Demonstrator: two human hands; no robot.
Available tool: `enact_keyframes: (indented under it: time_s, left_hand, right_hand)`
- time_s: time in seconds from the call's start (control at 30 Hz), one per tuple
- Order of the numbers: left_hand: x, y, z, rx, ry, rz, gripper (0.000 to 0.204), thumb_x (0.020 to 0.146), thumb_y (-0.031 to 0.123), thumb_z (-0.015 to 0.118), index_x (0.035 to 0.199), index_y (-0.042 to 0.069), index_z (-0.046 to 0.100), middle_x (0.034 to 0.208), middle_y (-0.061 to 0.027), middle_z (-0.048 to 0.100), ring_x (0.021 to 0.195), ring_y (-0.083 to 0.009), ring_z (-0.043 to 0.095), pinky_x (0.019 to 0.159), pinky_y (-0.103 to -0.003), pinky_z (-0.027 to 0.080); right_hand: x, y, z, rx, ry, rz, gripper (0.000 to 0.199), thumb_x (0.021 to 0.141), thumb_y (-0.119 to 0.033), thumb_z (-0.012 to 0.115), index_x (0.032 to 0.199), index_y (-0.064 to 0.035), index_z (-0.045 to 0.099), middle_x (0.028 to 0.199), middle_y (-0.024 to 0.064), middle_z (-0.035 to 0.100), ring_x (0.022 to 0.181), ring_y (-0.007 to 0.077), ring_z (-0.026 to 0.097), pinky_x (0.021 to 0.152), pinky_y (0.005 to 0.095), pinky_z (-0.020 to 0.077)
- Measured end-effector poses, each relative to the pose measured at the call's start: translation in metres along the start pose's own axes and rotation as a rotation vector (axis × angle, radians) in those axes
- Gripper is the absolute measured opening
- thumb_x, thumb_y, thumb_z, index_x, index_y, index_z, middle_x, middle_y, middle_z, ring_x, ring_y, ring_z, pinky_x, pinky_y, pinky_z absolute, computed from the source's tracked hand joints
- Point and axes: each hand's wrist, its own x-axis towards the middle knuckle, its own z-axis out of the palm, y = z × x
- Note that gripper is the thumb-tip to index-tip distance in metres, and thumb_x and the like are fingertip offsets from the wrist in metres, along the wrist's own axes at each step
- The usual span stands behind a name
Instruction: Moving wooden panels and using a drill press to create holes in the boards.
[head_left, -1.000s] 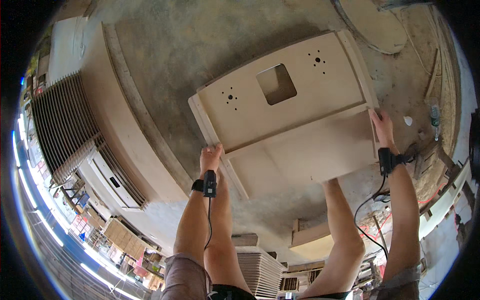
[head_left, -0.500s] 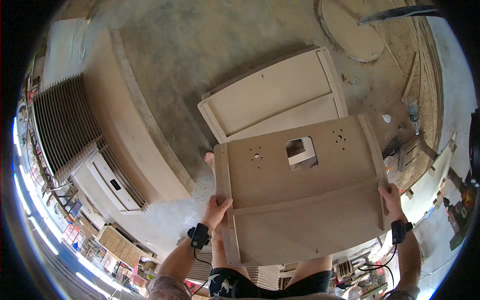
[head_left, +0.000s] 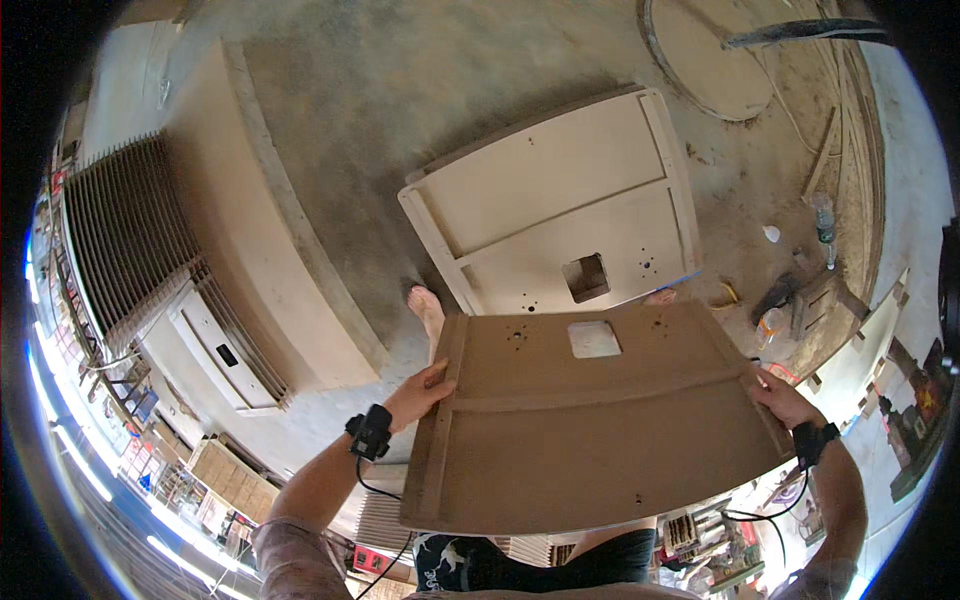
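The left hand (head_left: pixel 418 393) grips the 9 o'clock edge and the right hand (head_left: pixel 782 398) the 3 o'clock edge of the brown panel (head_left: pixel 590 430), long axis spanning 9 to 3, with the pale panel (head_left: pixel 555 205) lying at 12 o'clock.

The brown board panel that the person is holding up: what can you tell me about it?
The brown board panel looks like fibreboard, rectangular, with raised strips along its edges and one across the middle. A square cut-out and small clusters of drilled holes sit near its far edge. It is held roughly level at waist height, the left hand gripping its left edge and the right hand its right edge, above a paler matching panel lying on the concrete floor.
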Motion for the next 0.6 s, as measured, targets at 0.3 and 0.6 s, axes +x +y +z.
enact_keyframes:
  time_s: [0.3, 0.6]
  left_hand:
    - [0.01, 0.008, -0.032, -0.587, -0.405, -0.166, 0.04, 0.088, 0.024, 0.049, 0.118, -0.002, 0.045, 0.104, -0.0057, 0.057, 0.09, -0.0126, 0.055, 0.081, -0.027, 0.044]
    - [0.095, 0.001, -0.064, -0.907, -0.004, -0.175, 0.027, 0.086, 0.03, 0.049, 0.083, 0.004, 0.051, 0.063, -0.0045, 0.053, 0.054, -0.0135, 0.054, 0.05, -0.027, 0.049]
  right_hand:
    - [0.046, -0.027, -0.025, 0.977, -0.148, -0.031, 0.031, 0.085, -0.018, 0.04, 0.108, -0.0031, 0.053, 0.112, 0.0123, 0.054, 0.103, 0.0201, 0.051, 0.085, 0.0316, 0.0446]
    - [0.16, -0.106, -0.035, 0.855, 0.214, -0.068, 0.041, 0.089, -0.047, 0.03, 0.097, -0.0103, 0.044, 0.076, 0.0023, 0.05, 0.053, 0.0123, 0.046, 0.041, 0.0239, 0.0345]
